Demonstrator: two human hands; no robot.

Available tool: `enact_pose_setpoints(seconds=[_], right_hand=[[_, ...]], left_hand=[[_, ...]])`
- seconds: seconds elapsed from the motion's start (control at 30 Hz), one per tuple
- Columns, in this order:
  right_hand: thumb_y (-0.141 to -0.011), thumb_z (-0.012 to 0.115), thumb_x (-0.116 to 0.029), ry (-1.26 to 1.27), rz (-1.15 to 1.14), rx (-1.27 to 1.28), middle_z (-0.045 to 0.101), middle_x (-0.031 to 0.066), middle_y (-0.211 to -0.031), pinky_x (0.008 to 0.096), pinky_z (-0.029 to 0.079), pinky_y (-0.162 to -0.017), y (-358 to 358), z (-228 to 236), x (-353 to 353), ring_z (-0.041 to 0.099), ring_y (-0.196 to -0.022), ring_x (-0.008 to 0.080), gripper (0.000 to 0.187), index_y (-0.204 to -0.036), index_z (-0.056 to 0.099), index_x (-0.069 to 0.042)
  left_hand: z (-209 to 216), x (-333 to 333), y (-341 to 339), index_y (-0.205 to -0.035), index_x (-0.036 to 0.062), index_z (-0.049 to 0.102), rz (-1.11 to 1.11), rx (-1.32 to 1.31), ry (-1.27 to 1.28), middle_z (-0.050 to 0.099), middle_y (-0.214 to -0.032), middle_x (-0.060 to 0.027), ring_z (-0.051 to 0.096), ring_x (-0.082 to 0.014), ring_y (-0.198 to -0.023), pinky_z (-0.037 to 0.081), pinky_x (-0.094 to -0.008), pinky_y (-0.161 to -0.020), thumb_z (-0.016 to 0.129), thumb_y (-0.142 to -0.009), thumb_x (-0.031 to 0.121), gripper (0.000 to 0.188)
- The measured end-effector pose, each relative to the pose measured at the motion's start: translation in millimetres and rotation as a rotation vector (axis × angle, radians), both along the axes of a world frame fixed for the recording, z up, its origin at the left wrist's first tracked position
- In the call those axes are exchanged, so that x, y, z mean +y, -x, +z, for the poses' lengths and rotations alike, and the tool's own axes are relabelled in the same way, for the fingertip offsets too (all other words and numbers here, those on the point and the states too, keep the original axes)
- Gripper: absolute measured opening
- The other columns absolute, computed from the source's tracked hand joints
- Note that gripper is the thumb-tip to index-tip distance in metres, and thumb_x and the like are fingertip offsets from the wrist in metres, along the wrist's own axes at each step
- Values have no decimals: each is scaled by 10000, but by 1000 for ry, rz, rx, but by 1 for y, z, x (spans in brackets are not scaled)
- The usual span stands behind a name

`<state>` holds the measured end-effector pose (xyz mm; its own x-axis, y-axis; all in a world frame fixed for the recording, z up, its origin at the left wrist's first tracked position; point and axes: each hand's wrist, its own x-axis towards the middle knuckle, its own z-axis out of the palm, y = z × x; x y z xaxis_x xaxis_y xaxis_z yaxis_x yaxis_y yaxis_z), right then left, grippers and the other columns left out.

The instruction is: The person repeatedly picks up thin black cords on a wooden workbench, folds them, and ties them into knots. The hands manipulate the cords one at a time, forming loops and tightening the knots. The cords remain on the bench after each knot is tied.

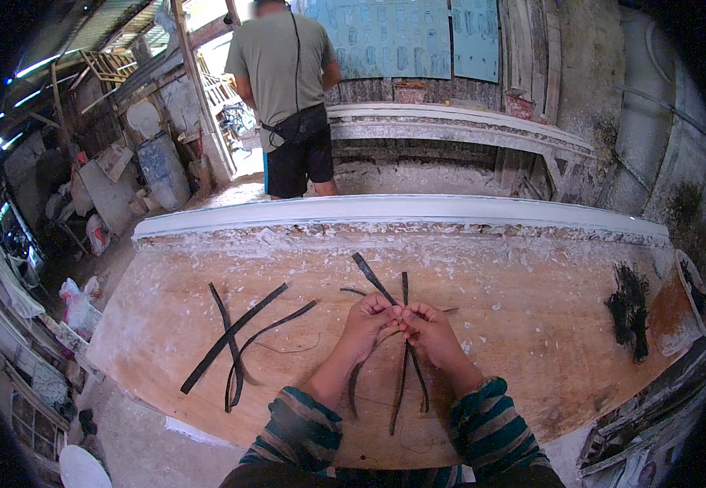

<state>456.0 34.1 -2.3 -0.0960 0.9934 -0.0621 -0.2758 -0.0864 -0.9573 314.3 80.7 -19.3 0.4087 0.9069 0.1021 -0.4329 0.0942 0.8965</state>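
Note:
My left hand [367, 324] and my right hand [429, 327] meet above the wooden board [499, 325], fingertips pinched together. Between them is the crossing of several flat black strips [375, 276], whose ends stick out above and below my fingers. A thin wire-like end [450, 310] pokes out beside my right hand. Exactly which strip each hand grips is partly hidden by the fingers. To the left, another group of black strips [235, 335] lies crossed on the board, with a thin curved wire [292, 350] beside it.
A white moulding [401, 211] runs along the board's far edge, among scattered white flakes. At the right lie a tangled black bundle [629, 313] and a tipped, stained bucket [678, 313]. Beyond the board a person [284, 77] stands near a long white bench [450, 126].

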Motion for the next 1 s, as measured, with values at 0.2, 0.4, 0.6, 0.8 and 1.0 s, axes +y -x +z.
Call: enact_pose_setpoints(seconds=[0.2,0.4,0.6,0.8,1.0], right_hand=[[-841,536,-204,82,17,123,539,-22,-689,192,360,-518,-3,-4,1,479,-596,61,123,-783,547,-96],[-834,547,-193,102,-9,232,535,-8,-698,192,368,-514,-2,-10,3,472,-587,68,119,-816,546,-75],[-835,538,-127,52,12,411,574,42,-765,187,410,-549,-8,-13,6,490,-612,74,109,-866,547,-22],[-835,529,-86,72,10,479,593,63,-811,184,426,-583,-7,-8,4,503,-635,80,100,-891,545,-4],[-835,531,-81,-9,-65,417,583,52,-798,195,413,-604,-4,-9,3,504,-655,85,85,-884,543,-13]], left_hand=[[2,-2,-1,-786,57,525,-10,-40,42,608,-786,-50,564,-106,-671,461,-220,-630,606,-773,61,82],[1,-1,2,-797,43,529,7,-28,38,613,-798,-75,583,-130,-699,471,-241,-652,618,-750,35,101],[7,-3,2,-854,27,568,-87,12,37,621,-825,-77,596,-144,-770,471,-242,-684,626,-743,34,125],[8,-4,4,-858,30,573,-111,-29,43,621,-835,-67,592,-135,-784,465,-235,-698,626,-747,42,124],[5,-3,2,-830,41,540,-69,23,46,603,-826,-40,570,-110,-746,466,-234,-691,596,-766,40,85]])
